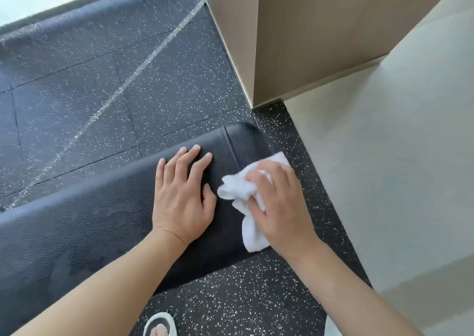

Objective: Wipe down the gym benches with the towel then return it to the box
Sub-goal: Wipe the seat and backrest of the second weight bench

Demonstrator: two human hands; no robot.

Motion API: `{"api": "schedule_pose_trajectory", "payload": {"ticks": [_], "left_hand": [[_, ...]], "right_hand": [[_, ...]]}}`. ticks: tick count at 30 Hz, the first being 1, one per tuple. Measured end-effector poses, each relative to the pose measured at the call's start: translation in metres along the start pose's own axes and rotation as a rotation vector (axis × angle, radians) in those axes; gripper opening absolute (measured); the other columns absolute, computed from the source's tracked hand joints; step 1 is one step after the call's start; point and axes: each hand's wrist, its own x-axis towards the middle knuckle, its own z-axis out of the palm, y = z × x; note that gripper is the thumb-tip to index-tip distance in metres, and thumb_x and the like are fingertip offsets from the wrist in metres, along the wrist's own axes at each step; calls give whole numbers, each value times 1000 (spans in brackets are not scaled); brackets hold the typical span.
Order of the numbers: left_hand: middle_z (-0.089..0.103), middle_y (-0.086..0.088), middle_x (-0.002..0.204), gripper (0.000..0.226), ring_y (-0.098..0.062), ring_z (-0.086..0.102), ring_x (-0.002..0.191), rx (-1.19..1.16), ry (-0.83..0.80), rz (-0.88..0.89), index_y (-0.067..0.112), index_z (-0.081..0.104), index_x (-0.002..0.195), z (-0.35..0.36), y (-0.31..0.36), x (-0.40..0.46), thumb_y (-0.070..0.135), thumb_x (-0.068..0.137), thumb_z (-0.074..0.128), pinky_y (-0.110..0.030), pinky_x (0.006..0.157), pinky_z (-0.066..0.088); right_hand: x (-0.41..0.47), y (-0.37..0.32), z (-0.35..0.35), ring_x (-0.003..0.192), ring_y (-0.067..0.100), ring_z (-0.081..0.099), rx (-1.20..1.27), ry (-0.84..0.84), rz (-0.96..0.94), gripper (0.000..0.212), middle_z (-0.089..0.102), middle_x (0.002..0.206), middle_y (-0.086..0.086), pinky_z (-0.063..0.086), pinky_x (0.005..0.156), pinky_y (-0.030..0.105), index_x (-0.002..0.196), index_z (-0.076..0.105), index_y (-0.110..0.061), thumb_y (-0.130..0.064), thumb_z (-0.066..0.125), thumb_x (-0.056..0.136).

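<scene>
White towel (252, 199) lies bunched at the right end of the black padded bench (84, 235), with the right hand (278, 208) pressing down on it, fingers curled around the cloth. Beside it, the left hand (183, 194) rests flat on the bench, fingers spread, holding nothing.

White towel (252, 222) – black pebbled bench (84, 233) – dark white-speckled floor (89, 99); beige wall (307, 35).

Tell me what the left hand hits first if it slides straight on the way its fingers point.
Nothing on the pad: the left hand crosses the bench seam, then runs off its far edge over speckled floor, as far as visible.
</scene>
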Motion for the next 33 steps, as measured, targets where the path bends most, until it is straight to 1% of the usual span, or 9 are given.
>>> {"api": "schedule_pose_trajectory", "payload": {"ticks": [4, 7, 11, 16, 20, 24, 27, 29, 33], "left_hand": [[42, -2, 159, 60, -31, 35, 151, 14, -15, 6, 24, 49, 148, 1, -1, 0, 33, 89, 47, -58, 127, 17], [41, -2, 160, 61, -31, 34, 152, 7, -17, 12, 25, 48, 149, 2, -3, 0, 34, 89, 48, -57, 127, 16], [42, -2, 159, 61, -31, 35, 151, 6, -5, 17, 25, 48, 149, 2, -4, 0, 35, 88, 50, -58, 127, 17], [45, -4, 157, 58, -32, 37, 150, 9, 1, 24, 23, 50, 145, 1, -2, 1, 34, 88, 50, -58, 127, 18], [44, -3, 158, 61, -32, 36, 150, 15, -3, 21, 23, 51, 147, 1, -3, -1, 35, 88, 50, -58, 127, 17], [43, -3, 160, 62, -31, 35, 151, 11, -17, 16, 24, 50, 149, 0, -4, 0, 34, 87, 52, -58, 127, 18], [42, -2, 160, 62, -30, 34, 152, 10, -27, 16, 24, 51, 149, 0, -4, 0, 34, 88, 53, -58, 127, 17], [43, -2, 160, 62, -30, 34, 152, 13, -31, 15, 24, 51, 149, 0, -3, 0, 33, 88, 52, -58, 126, 18], [41, -1, 161, 62, -30, 34, 152, 25, -47, 12, 25, 49, 149, 1, -2, 0, 33, 88, 50, -58, 126, 18]], "right_hand": [[-55, 7, 0, 127, 25, 46, 67, -28, 44, 26, 50, 138, 4, 41, 105, 38, 123, 59, -20, -28, 60, 98], [-1, 5, 11, 123, 30, 49, 63, 32, 78, 28, 52, 135, 8, 40, 104, 40, 121, 61, -16, -30, 55, 97], [111, 0, 32, 111, 32, 51, -18, 91, 163, 28, 55, 127, 10, 46, 91, 44, 121, 61, -13, -25, 63, 96], [188, 0, 50, 107, 34, 54, -35, -131, 128, 27, 56, 121, 12, 49, 91, 46, 124, 60, -14, -29, 54, 102], [145, 2, 34, 102, 30, 53, 11, -9, 64, 23, 56, 117, 7, 48, 87, 46, 119, 62, -16, -27, 57, 100], [50, 9, 16, 120, 30, 48, 83, 87, 101, 28, 50, 135, 7, 42, 102, 41, 123, 59, -15, -23, 55, 97], [-3, 14, 8, 123, 29, 47, 127, 83, 166, 32, 46, 139, 6, 38, 108, 32, 129, 56, -15, -22, 54, 98], [-5, 14, 9, 120, 32, 48, 110, 95, 160, 32, 47, 138, 9, 33, 108, 26, 129, 56, -12, -17, 56, 97], [53, 15, 20, 112, 34, 49, 89, 105, 108, 28, 51, 131, 14, 40, 100, 38, 123, 60, -8, -11, 59, 95]]}}
